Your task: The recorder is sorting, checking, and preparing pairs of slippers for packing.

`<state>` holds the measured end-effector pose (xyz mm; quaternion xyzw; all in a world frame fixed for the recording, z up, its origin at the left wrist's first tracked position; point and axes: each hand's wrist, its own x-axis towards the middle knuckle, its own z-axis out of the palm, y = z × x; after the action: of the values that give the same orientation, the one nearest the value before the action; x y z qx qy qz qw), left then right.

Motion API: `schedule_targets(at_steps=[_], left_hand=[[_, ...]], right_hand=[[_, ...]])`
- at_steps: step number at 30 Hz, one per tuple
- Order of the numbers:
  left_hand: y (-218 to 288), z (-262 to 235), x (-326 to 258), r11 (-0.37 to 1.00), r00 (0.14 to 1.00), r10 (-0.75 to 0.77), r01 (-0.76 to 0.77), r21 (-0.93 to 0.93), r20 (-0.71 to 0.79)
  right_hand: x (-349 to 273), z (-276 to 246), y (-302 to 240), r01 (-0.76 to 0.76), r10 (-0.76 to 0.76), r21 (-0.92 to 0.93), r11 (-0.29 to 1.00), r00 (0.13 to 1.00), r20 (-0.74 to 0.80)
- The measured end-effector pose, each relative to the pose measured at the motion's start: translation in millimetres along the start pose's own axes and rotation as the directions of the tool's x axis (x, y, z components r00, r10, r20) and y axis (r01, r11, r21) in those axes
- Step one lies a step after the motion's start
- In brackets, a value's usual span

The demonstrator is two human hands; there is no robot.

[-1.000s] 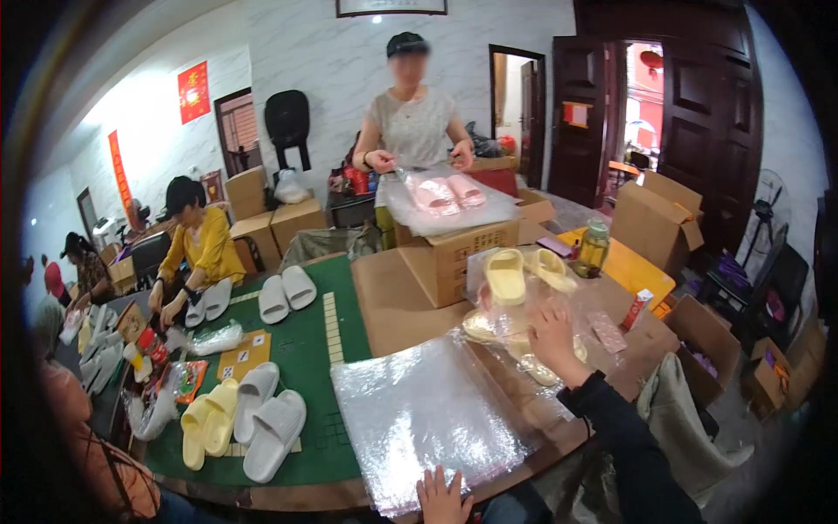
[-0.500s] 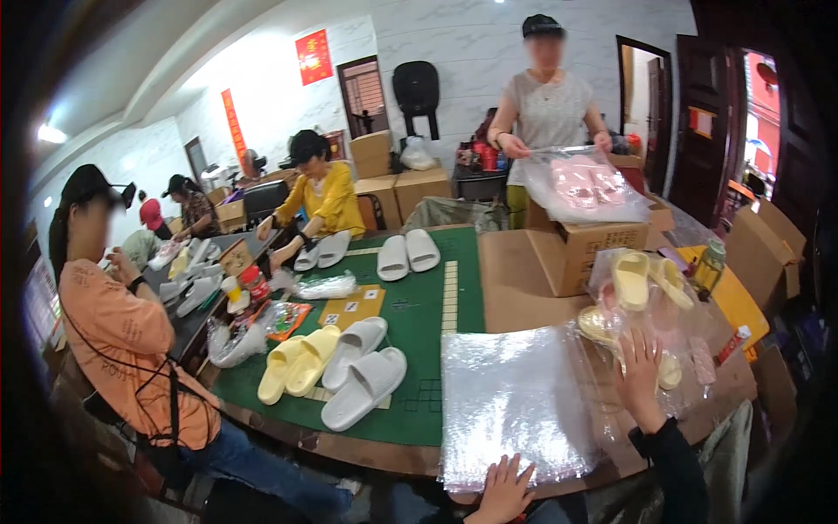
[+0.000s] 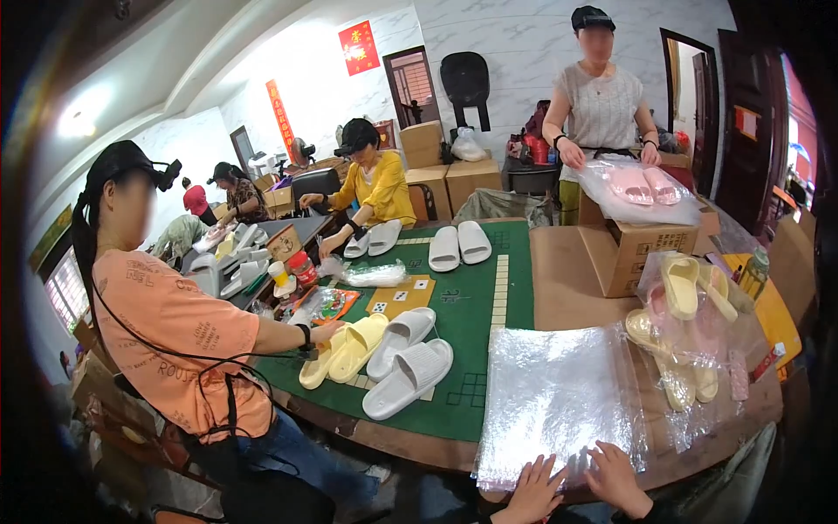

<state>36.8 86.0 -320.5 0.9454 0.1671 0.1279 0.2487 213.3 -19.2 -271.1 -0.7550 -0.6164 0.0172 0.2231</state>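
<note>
My left hand (image 3: 534,491) lies on the near edge of a stack of clear plastic bags (image 3: 559,393), fingers spread. Just to its right, my right hand (image 3: 614,479) rests at the stack's near right corner, its fingers apart and holding nothing. Beyond my right hand, several pale yellow slippers (image 3: 680,288) lie on and among clear plastic wrap, with pink slippers (image 3: 705,321) partly showing through it. Left of the stack sit a pair of grey slippers (image 3: 408,377) and a pair of yellow slippers (image 3: 358,348).
A person in orange (image 3: 170,323) reaches to the yellow pair. Across the table, a person in yellow (image 3: 382,188) works near white slippers (image 3: 460,245); another person (image 3: 601,105) handles bagged pink slippers (image 3: 642,185) on a cardboard box (image 3: 650,258). A green bottle (image 3: 753,272) stands right.
My right hand has come back from the yellow slippers to the plastic bags, beside my left. The person in orange has stretched an arm toward the yellow pair. My view has shifted left.
</note>
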Motion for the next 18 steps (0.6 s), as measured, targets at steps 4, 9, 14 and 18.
schedule_targets(at_steps=[4, 9, 14, 18], left_hand=[[3, -1, 0, 1.000, 1.000, -0.011, 0.011, -0.027, -0.006], [2, -3, -3, 1.000, 1.000, 0.010, -0.010, 0.005, -0.020], [-2, -2, -4, 0.999, 0.999, 0.029, -0.029, 0.025, -0.021], [-20, -7, 2, 0.999, 0.982, 0.040, -0.041, -0.004, -0.185]], right_hand=[[-8, 10, -8, -0.014, 0.014, 0.011, 1.000, 0.999, 0.038], [-11, 28, -25, 0.025, -0.025, 0.014, 1.000, 0.999, -0.041], [-16, 46, -28, -0.013, 0.007, 0.065, 0.998, 0.996, 0.089], [-16, 53, -28, -0.104, 0.094, 0.032, 0.994, 0.972, 0.217]])
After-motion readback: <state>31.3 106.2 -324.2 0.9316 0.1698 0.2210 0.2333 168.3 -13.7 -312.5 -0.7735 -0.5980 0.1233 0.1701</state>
